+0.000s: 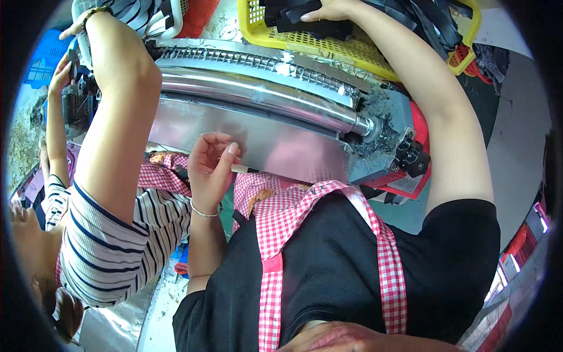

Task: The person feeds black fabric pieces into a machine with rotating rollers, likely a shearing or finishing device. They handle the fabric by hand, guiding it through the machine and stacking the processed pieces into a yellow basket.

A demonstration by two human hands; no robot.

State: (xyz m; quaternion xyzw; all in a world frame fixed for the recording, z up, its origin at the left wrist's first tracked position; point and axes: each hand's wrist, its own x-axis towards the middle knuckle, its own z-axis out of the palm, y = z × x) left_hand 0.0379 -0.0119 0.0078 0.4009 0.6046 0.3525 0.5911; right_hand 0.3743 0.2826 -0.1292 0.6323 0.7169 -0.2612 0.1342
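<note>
My right hand (pixel 332 10) reaches over the far side of the machine into a yellow basket (pixel 328 48) and is cut off by the top edge of the view. Its visible finger lies along a black strip (pixel 301 12), which appears pinched there; the other fingers are mostly hidden. My left hand (pixel 214 155), a bracelet on its wrist, is raised in front of the machine's metal plate (pixel 287 144). Its fingers curl loosely, thumb apart, and the palm looks empty. A small pale piece with a dark end (pixel 243 169) shows beside it; whether they touch I cannot tell.
A shiny roller (pixel 258 97) crosses the machine below a spring-wound bar (pixel 252 58). Dark lint (pixel 384 114) and a black knob (pixel 411 158) are at its right end. On my left, a co-worker's raised arm (pixel 120 105) crosses close by. A white basket (pixel 176 17) stands behind.
</note>
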